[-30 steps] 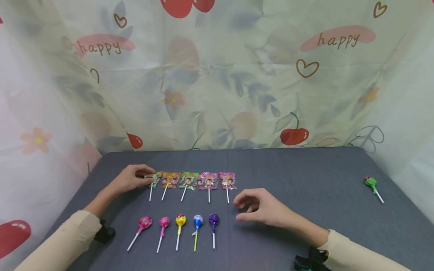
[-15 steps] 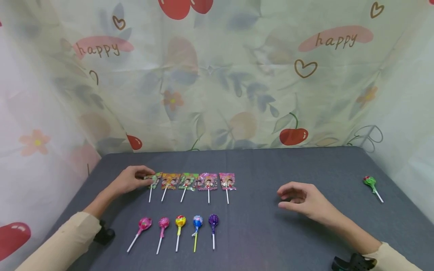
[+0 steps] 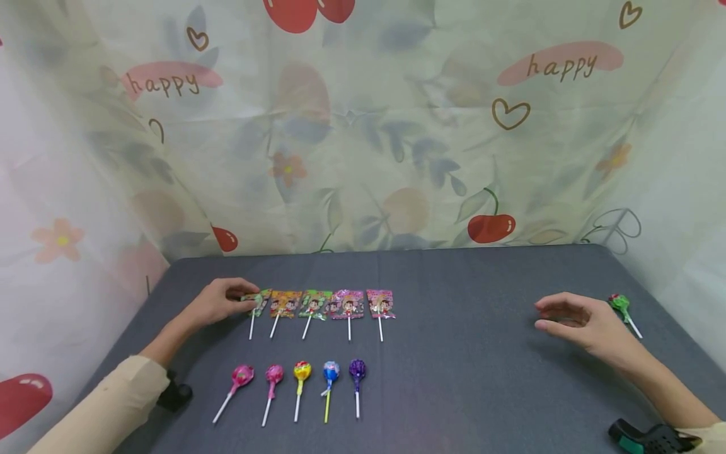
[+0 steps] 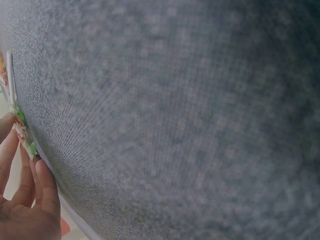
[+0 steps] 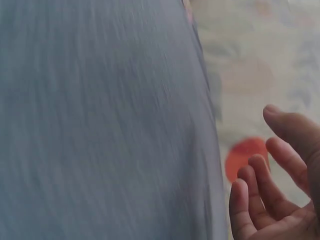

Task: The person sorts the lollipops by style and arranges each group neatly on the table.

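My left hand [image 3: 218, 299] is at the left end of a row of flat-wrapped lollipops. It pinches the edge of the green-wrapped lollipop [image 3: 259, 302], whose white stick points toward me; the left wrist view shows thumb and fingers at this wrapper [image 4: 21, 127]. My right hand [image 3: 590, 320] hovers over the right side of the table, fingers loosely curved with nothing between them. Just beyond its knuckles lies a round lollipop in green and red wrapping [image 3: 620, 304], its stick partly overlapped by the hand.
An orange-wrapped lollipop [image 3: 285, 302], a second green one [image 3: 315, 304] and two pink ones continue the back row. In front lie several round lollipops, among them a yellow one [image 3: 302, 371] and a purple one [image 3: 357, 369]. A printed curtain [image 3: 351, 157] hangs behind the grey table [image 3: 454, 391].
My right hand has moved right across the table, from beside the pink-wrapped lollipop to near the green and red round one. My left hand stays on the green-wrapped lollipop.
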Action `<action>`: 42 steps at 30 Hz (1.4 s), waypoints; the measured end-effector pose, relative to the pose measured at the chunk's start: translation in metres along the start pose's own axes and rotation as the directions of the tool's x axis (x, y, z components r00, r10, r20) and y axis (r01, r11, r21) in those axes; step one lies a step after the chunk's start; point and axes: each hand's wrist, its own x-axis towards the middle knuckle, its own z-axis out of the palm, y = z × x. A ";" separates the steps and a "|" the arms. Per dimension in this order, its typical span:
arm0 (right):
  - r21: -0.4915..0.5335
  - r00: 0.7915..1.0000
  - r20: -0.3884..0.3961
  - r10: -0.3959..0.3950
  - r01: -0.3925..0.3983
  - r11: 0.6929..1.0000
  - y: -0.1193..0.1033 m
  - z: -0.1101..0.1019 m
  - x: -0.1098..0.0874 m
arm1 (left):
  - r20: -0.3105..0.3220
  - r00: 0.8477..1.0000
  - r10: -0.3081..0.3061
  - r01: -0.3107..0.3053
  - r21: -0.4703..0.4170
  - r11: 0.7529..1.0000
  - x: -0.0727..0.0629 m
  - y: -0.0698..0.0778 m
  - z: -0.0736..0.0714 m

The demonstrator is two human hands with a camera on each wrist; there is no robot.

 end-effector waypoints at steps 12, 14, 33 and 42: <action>-0.105 0.994 -0.106 0.027 -0.039 0.994 0.043 -0.061 -0.007 | 0.005 1.000 -0.006 0.006 -0.002 1.000 0.000 -0.001 -0.001; -0.107 0.992 -0.128 0.012 -0.026 0.994 0.049 -0.069 -0.007 | 0.005 1.000 -0.004 0.004 0.001 1.000 0.000 0.000 -0.001; -0.276 0.989 -0.144 0.041 -0.080 0.958 0.089 -0.114 -0.002 | 0.005 1.000 -0.011 0.011 0.006 1.000 0.001 -0.002 0.000; -0.349 0.992 -0.097 0.085 -0.114 0.930 0.104 -0.116 -0.002 | 0.003 1.000 -0.005 0.005 0.006 1.000 0.000 -0.002 -0.001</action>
